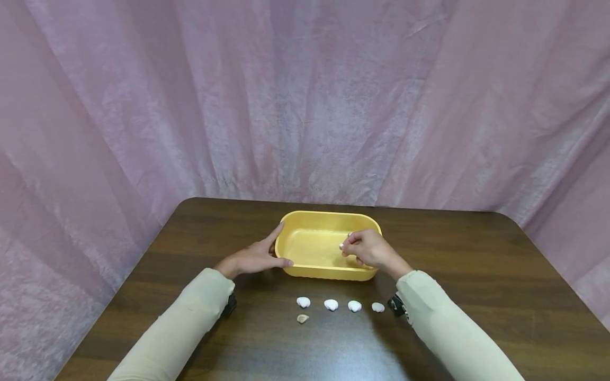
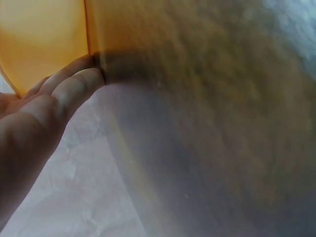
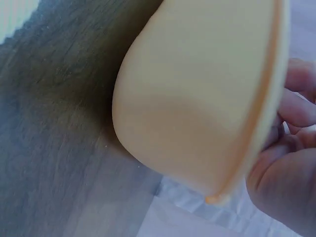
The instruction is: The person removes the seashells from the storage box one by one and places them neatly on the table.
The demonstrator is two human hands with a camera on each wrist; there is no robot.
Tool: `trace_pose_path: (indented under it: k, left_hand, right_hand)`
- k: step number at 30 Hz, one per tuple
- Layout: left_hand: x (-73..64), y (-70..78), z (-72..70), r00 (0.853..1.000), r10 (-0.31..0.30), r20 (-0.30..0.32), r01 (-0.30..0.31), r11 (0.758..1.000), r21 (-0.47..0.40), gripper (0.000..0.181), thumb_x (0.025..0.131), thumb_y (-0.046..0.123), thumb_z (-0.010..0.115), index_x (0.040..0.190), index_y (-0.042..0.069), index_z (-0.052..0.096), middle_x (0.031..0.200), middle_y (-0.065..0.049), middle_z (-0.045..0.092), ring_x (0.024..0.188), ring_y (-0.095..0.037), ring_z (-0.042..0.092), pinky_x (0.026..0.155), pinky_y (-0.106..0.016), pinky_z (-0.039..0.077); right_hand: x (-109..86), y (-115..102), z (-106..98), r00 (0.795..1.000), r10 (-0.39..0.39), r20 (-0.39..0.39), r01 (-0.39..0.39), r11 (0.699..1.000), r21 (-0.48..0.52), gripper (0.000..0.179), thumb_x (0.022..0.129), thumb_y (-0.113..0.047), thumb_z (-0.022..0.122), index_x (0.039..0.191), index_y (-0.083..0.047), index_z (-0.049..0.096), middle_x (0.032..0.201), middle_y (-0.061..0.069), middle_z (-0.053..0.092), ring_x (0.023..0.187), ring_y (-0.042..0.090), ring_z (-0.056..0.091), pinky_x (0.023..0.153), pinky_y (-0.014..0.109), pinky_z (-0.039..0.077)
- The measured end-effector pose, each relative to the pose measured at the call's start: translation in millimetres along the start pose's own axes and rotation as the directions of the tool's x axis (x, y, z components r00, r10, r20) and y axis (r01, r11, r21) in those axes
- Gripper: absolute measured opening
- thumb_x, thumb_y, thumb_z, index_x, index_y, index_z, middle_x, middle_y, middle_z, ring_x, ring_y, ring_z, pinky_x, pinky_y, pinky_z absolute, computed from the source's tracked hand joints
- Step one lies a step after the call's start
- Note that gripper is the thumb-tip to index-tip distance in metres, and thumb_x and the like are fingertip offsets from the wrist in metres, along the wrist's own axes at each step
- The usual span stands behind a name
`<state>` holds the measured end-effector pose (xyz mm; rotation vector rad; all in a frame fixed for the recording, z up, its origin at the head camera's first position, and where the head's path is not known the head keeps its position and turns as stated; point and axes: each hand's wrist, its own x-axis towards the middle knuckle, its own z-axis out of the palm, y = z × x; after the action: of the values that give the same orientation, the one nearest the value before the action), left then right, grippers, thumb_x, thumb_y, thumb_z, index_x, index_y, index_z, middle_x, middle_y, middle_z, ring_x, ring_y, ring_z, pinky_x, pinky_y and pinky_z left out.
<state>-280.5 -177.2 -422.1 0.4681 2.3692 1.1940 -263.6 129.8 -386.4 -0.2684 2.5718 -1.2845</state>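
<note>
A yellow oblong tub (image 1: pixel 329 272) stands on the brown wooden table. My left hand (image 1: pixel 257 257) rests against its left end, the thumb lying at the front rim and the index finger reaching along the left side. In the left wrist view, fairly straight fingers (image 2: pixel 79 86) touch the outer wall. Over the tub's right part, my right hand (image 1: pixel 370 248) pinches a small white seashell (image 1: pixel 341 246), mostly hidden by the fingertips. Beyond the tub's rim, bent fingers (image 3: pixel 296 108) show in the right wrist view.
In front of the tub, several white seashells (image 1: pixel 331 305) lie in a row. A tan seashell (image 1: pixel 302 318) sits just below the leftmost one. Behind the table (image 1: pixel 457 275) hangs a pink curtain (image 1: pixel 305 106). Dark wrist bands show at both sleeves.
</note>
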Motion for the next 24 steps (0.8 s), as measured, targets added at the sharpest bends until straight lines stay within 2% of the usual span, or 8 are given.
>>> trace_pose_path:
  k: [3,9,17,21,24]
  left_hand:
    - [-0.4,-0.1,-1.1,1.000,-0.003,-0.006,0.003,1.000,0.005,0.113,0.084,0.045,0.077,0.162,0.030,-0.004,0.121,-0.004,0.067,0.112,-0.017,0.057,0.101,-0.045,0.036]
    - [-1.3,0.0,-2.2,1.000,-0.005,-0.001,0.005,1.000,0.015,0.113,0.085,0.045,0.077,0.162,0.028,-0.005,0.117,-0.002,0.068,0.109,-0.017,0.057,0.101,-0.045,0.037]
    - [-2.6,-0.7,-2.9,1.000,-0.006,-0.010,0.006,1.000,0.009,0.113,0.084,0.045,0.077,0.162,0.029,-0.003,0.119,-0.004,0.067,0.109,-0.017,0.057,0.101,-0.046,0.036]
    - [-2.5,-1.6,-3.9,1.000,0.000,-0.004,0.000,1.000,0.006,0.112,0.085,0.044,0.076,0.162,0.028,-0.004,0.118,-0.004,0.067,0.108,-0.017,0.057,0.101,-0.045,0.036]
    - [-1.8,-2.1,-4.0,1.000,-0.001,-0.002,0.001,1.000,0.006,0.112,0.085,0.045,0.076,0.162,0.027,-0.004,0.121,-0.005,0.066,0.110,-0.017,0.056,0.102,-0.046,0.036]
  right_hand:
    - [-7.5,-1,-3,1.000,-0.013,0.020,0.012,0.999,0.049,0.011,0.096,-0.003,0.061,0.096,0.005,0.068,0.087,0.018,0.072,0.047,0.007,0.041,0.046,0.020,0.033]
    - [-26.5,-4,-5,0.997,-0.071,0.037,0.070,0.997,0.033,0.016,0.095,-0.003,0.063,0.107,0.004,0.071,0.080,0.007,0.072,0.053,0.007,0.043,0.049,0.021,0.035]
    - [-47.9,-6,-5,0.978,-0.201,0.063,0.202,0.979,-0.010,0.020,0.093,-0.005,0.064,0.108,0.006,0.072,0.081,0.003,0.072,0.077,0.012,0.059,0.068,0.025,0.045]
    - [-55.4,-4,-3,0.968,-0.231,0.101,0.230,0.973,0.017,0.021,0.092,-0.004,0.063,0.108,0.007,0.071,0.080,0.004,0.071,0.079,0.016,0.063,0.070,0.024,0.047]
    - [-61.0,-1,0,0.965,-0.225,0.135,0.218,0.974,0.061,0.021,0.092,-0.002,0.062,0.108,0.007,0.070,0.082,0.008,0.072,0.081,0.022,0.066,0.071,0.023,0.048]
